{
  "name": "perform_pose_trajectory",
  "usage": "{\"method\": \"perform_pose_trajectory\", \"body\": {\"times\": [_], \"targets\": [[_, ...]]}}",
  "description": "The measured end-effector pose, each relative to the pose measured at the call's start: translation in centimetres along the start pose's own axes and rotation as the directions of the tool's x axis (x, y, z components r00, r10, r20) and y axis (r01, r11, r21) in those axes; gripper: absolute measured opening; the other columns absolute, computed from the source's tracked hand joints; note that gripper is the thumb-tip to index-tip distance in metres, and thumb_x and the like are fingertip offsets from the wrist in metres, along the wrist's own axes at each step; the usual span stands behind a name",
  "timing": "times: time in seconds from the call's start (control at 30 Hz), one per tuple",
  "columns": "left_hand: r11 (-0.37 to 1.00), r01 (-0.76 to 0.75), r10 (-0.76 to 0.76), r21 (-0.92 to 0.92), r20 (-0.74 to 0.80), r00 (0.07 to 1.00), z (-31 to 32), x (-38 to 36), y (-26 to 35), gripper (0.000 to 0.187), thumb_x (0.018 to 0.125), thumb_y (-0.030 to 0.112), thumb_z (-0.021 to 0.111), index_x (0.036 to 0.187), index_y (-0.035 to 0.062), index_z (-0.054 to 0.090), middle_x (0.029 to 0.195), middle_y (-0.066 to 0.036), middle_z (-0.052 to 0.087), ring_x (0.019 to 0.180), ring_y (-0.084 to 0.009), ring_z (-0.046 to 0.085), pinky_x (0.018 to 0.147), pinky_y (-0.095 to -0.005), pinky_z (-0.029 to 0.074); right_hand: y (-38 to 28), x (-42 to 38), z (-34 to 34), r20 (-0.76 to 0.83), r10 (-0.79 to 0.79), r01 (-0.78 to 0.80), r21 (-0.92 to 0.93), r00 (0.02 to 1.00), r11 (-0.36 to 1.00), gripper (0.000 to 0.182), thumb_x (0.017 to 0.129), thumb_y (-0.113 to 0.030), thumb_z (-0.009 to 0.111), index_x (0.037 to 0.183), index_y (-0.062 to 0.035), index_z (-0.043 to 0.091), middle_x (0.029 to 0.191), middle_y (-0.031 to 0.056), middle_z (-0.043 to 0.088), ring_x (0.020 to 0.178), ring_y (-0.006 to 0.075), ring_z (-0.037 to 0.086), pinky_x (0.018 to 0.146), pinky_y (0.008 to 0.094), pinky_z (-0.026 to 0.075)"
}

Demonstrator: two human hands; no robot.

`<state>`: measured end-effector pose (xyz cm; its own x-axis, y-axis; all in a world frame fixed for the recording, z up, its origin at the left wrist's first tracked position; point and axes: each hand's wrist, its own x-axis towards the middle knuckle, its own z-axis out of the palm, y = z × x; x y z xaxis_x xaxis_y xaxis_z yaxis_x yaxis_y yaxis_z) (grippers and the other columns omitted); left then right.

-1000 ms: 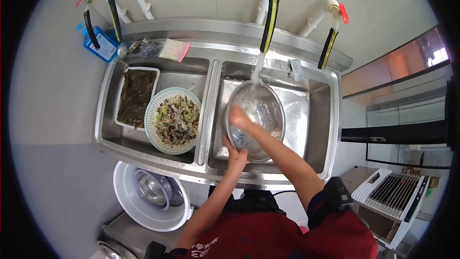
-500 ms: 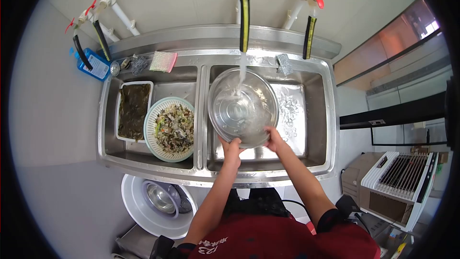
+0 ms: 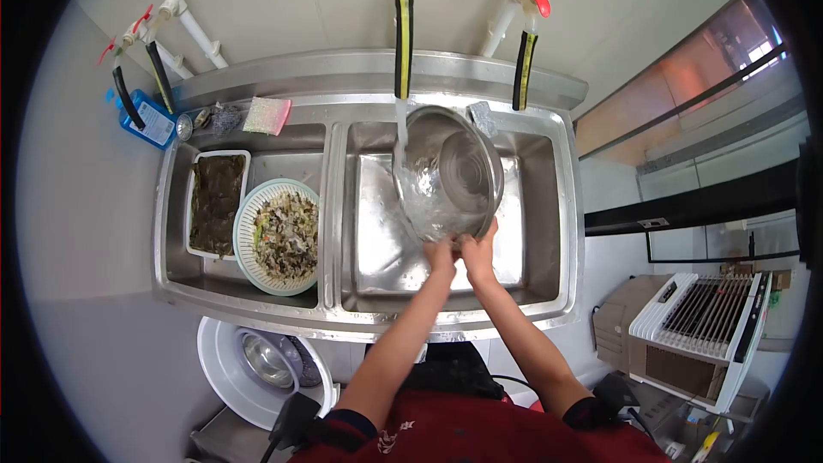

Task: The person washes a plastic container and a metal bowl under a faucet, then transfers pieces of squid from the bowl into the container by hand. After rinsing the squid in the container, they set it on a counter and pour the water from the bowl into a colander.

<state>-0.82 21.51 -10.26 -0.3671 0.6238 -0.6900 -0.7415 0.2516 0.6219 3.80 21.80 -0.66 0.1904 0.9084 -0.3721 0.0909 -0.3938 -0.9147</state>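
Note:
A steel bowl (image 3: 470,170) is tilted over the right sink basin (image 3: 369,244), its open side facing left. Water runs from the middle tap's black-and-yellow hose (image 3: 404,47) onto its left side and splashes inside. My left hand (image 3: 441,255) is closed at the bowl's near rim, fingers partly hidden by it. Close beside it, my right hand (image 3: 480,250) grips the near right part of the rim.
In the left basin are a green colander (image 3: 246,244) of chopped food and a white tray (image 3: 192,240) of dark leaves. A sponge (image 3: 267,116), scourers and a blue bottle (image 3: 153,123) line the back ledge. A white tub (image 3: 214,377) stands below left.
The bowl has gone from nearly level to steeply tilted toward the right. My hands have come closer together at its near rim. The whole view has shifted slightly.

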Motion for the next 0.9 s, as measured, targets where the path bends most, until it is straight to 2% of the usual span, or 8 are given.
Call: {"method": "perform_pose_trajectory", "body": {"times": [0.3, 0.53, 0.6, 0.67, 0.7, 0.77, 0.83, 0.9], "targets": [[0.453, -0.448, 0.433, 0.771, 0.249, 0.866, -7.7, 10.6, 7.9, 0.048, 0.083, 0.039, 0.036, 0.074, -0.004, 0.055, 0.076, -0.025, 0.055, 0.078, -0.042, 0.05, 0.071, -0.0426, 0.039, -1.1, -2.6, -8.4, 0.177, -0.429, 0.457, -0.491, 0.886, 0.742, 0.078, 0.066, 0.012, 0.046, 0.131, -0.0056, 0.006, 0.128, 0.0232, 0.028, 0.105, 0.0369, 0.044, 0.083, 0.0358, 0.04], [0.27, -0.558, 0.381, 0.784, 0.446, 0.81, -10.2, -1.0, 12.3, 0.021, 0.079, 0.02, 0.053, 0.092, 0.0043, 0.058, 0.078, -0.012, 0.06, 0.071, -0.0202, 0.058, 0.065, -0.0286, 0.045, 4.0, 3.5, -9.0, 0.202, -0.796, 0.688, -0.646, 0.571, 0.331, 0.058, 0.074, 0.007, 0.043, 0.126, -0.0044, 0.023, 0.122, 0.0193, 0.037, 0.099, 0.0335, 0.048, 0.08, 0.0326, 0.041], [0.425, -0.574, 0.469, 0.699, 0.372, 0.801, -10.5, -4.6, 12.0, 0.02, 0.079, 0.015, 0.054, 0.094, 0.0025, 0.057, 0.079, -0.011, 0.06, 0.071, -0.0164, 0.058, 0.065, -0.0267, 0.045, 13.3, 8.1, -7.4, 0.057, -0.061, 0.067, -0.118, 0.996, 0.991, 0.066, 0.065, 0.013, 0.043, 0.125, -0.0039, 0.025, 0.124, 0.0137, 0.035, 0.102, 0.0285, 0.048, 0.08, 0.0327, 0.043], [0.56, -0.531, 0.465, 0.636, 0.289, 0.837, -11.1, -8.2, 12.8, 0.02, 0.082, 0.015, 0.051, 0.097, 0.003, 0.056, 0.084, -0.009, 0.06, 0.075, -0.0141, 0.056, 0.067, -0.0245, 0.045, 11.6, 7.0, -4.9, 0.209, 0.674, -0.704, 0.283, 0.708, 0.652, 0.05, 0.07, 0.008, 0.047, 0.118, -0.0033, 0.035, 0.114, 0.0115, 0.043, 0.096, 0.022, 0.049, 0.08, 0.0295, 0.043], [0.636, -0.514, 0.481, 0.575, 0.226, 0.847, -11.5, -9.1, 12.6, 0.021, 0.084, 0.016, 0.049, 0.099, 0.0029, 0.055, 0.087, -0.006, 0.058, 0.079, -0.0124, 0.054, 0.07, -0.0243, 0.044, 14.5, 8.5, -5.7, 0.377, 0.286, -0.252, -0.138, 0.881, 0.958, 0.037, 0.074, -0.001, 0.051, 0.109, -0.0021, 0.041, 0.105, 0.0108, 0.047, 0.092, 0.0204, 0.051, 0.077, 0.0295, 0.044], [0.618, -0.625, 0.61, 0.477, 0.211, 0.764, -14.2, -11.3, 11.8, 0.024, 0.086, 0.016, 0.046, 0.107, 0.0042, 0.049, 0.088, -0.004, 0.056, 0.08, -0.0102, 0.051, 0.072, -0.0249, 0.043, 16.4, 7.9, -5.5, 0.725, -0.275, 0.615, -0.253, 0.632, 0.747, 0.021, 0.079, -0.013, 0.056, 0.093, 0.0012, 0.05, 0.088, 0.0105, 0.056, 0.083, 0.0212, 0.055, 0.073, 0.0295, 0.045], [0.706, -0.453, 0.534, 0.545, 0.012, 0.845, -17.8, -15.8, 13.0, 0.028, 0.084, 0.016, 0.048, 0.111, 0.0065, 0.043, 0.086, -0.007, 0.055, 0.081, -0.0126, 0.052, 0.071, -0.0273, 0.043, 17.3, 11.1, -4.3, 0.699, 0.418, -0.492, -0.108, 0.581, 0.864, 0.028, 0.08, -0.017, 0.054, 0.1, 0.0019, 0.049, 0.101, 0.0165, 0.054, 0.092, 0.0242, 0.054, 0.081, 0.0297, 0.046], [0.68, -0.61, 0.715, 0.407, -0.182, 0.675, -22.0, -20.5, 12.1, 0.029, 0.083, 0.013, 0.047, 0.111, 0.007, 0.043, 0.084, -0.007, 0.054, 0.081, -0.0127, 0.052, 0.071, -0.0269, 0.042, 12.9, 8.4, -2.3, 0.46, 0.746, -0.818, -0.072, 0.481, 0.571, 0.052, 0.076, -0.036, 0.058, 0.109, 0.0011, 0.041, 0.099, 0.0139, 0.055, 0.092, 0.0217, 0.055, 0.082, 0.0293, 0.045]]}}
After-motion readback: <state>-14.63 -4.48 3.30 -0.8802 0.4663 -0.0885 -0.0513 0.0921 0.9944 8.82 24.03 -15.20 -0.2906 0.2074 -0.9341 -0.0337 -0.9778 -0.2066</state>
